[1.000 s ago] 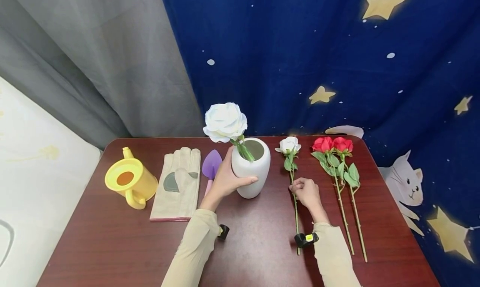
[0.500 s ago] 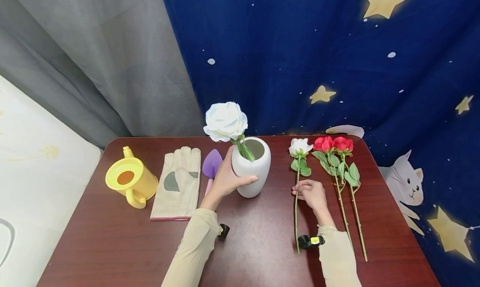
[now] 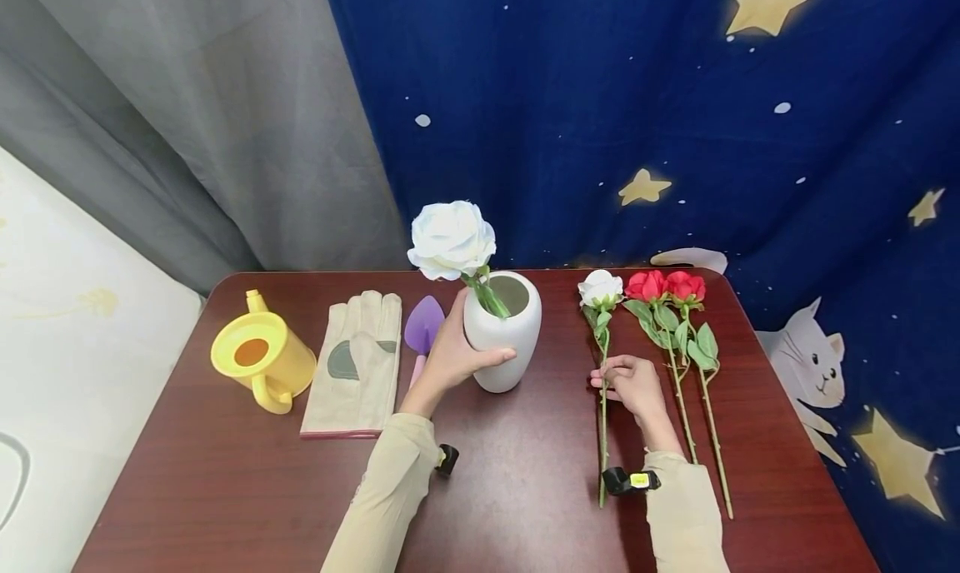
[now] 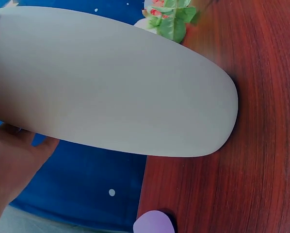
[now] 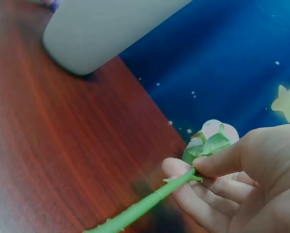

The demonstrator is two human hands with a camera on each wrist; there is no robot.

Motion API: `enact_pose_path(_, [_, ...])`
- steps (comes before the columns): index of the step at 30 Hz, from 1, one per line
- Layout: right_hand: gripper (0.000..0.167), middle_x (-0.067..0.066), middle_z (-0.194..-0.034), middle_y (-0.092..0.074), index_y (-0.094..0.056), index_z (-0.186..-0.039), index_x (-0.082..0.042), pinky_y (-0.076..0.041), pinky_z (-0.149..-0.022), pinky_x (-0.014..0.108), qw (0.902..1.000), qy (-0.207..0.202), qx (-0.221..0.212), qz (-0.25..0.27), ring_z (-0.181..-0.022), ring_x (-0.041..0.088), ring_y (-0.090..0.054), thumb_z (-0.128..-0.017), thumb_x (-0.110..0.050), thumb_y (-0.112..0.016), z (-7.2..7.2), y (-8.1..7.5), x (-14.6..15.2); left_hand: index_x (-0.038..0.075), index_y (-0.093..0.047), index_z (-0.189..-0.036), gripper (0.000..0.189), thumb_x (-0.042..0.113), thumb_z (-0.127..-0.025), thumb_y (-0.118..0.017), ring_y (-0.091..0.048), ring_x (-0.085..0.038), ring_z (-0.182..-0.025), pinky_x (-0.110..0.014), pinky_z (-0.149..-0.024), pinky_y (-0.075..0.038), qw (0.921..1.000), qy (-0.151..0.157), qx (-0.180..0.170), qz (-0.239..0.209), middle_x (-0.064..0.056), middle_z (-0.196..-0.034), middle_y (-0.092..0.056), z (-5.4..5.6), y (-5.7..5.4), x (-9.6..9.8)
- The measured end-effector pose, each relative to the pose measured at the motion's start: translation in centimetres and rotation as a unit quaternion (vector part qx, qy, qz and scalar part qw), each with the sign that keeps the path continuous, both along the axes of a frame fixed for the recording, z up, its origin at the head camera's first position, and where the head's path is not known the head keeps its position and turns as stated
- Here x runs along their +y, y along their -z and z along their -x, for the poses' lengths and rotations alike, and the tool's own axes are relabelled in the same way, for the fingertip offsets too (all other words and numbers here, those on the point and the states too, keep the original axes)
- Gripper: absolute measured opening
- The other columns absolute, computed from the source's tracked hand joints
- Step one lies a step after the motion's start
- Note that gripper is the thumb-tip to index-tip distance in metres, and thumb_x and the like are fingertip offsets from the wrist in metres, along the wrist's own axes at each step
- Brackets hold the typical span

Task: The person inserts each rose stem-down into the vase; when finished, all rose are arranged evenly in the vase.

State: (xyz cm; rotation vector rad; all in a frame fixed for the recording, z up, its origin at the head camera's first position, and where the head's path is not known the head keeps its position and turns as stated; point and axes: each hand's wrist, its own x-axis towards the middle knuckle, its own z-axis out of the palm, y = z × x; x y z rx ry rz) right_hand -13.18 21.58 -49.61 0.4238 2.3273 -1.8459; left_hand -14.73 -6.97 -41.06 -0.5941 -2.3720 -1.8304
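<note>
Plainly, we saw the left hand (image 3: 459, 356) holding the white vase (image 3: 507, 336) from its left side, the thumb laid across the front and most of the fingers hidden behind. The vase stood upright on the dark red table (image 3: 517, 490), and the left wrist view showed its rounded base down on the wood. A large white flower (image 3: 452, 241) leaned out of the mouth toward the left, its green stem inside.

To the right of the vase, and apart from it, we found the right hand (image 3: 632, 386) pinching the stem (image 5: 145, 203) of a smaller white rose (image 3: 601, 290) between thumb and forefinger. In the right wrist view the other fingers lay bent underneath. The bloom pointed toward the far edge; we could not tell whether the lower end of the stem touched the table.

Just beyond that hand we saw two red roses (image 3: 666, 286) lying side by side, stems toward the person. On the other side, a purple trowel (image 3: 424, 326) lay near the left hand, partly hidden by it; next came beige gloves (image 3: 354, 402) and a yellow watering can (image 3: 279, 365). Behind the table hung a blue curtain (image 3: 540, 123) with stars and a gray one.
</note>
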Motion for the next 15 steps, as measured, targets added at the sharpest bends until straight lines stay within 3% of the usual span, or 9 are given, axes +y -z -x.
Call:
enact_pose_path(6, [0.018,0.022,-0.092,-0.067,-0.048,-0.103,0.017,-0.053,-0.066,0.031,0.9968,-0.009,0.023,0.076,-0.075,0.017,-0.068,-0.091,0.003,-0.05,-0.2,-1.2,0.3,0.007,-0.035,-0.135,0.09,0.012,-0.061,-0.087,-0.055,-0.023,-0.103,-0.04,-0.087,-0.044,1.0,0.0,-0.004,0.001,-0.011,-0.119,-0.055,-0.1,-0.1,0.0])
enact_pose_path(10, [0.017,0.011,-0.089,-0.07,-0.049,-0.106,0.01,-0.053,-0.068,0.029,0.9888,0.004,0.051,0.14,-0.078,0.015,-0.068,-0.092,0.001,-0.052,-0.4,-2.4,0.3,0.007,-0.035,-0.135,0.09,0.012,-0.061,-0.087,-0.056,-0.023,-0.103,-0.04,-0.086,-0.044,1.0,0.0,-0.005,0.001,-0.011,-0.119,-0.056,-0.1,-0.1,0.0])
enact_pose_path(13, [0.007,0.007,-0.087,-0.07,-0.053,-0.099,0.004,-0.053,-0.073,0.031,0.9724,0.034,0.087,0.214,-0.08,0.016,-0.068,-0.093,0.001,-0.052,-0.5,-3.4,0.0,0.007,-0.036,-0.135,0.09,0.012,-0.061,-0.086,-0.056,-0.023,-0.102,-0.04,-0.086,-0.044,1.0,0.0,-0.006,0.0,-0.011,-0.119,-0.056,-0.1,0.0,-0.1])
enact_pose_path(15, [0.004,0.009,-0.088,-0.07,-0.054,-0.095,0.001,-0.052,-0.076,0.034,0.9544,0.055,0.114,0.271,-0.082,0.018,-0.068,-0.093,0.002,-0.051,-0.6,-3.9,-0.2,0.007,-0.036,-0.135,0.089,0.012,-0.061,-0.086,-0.056,-0.023,-0.103,-0.04,-0.086,-0.044,1.0,0.002,-0.006,-0.002,-0.011,-0.119,-0.056,0.0,0.0,-0.1])
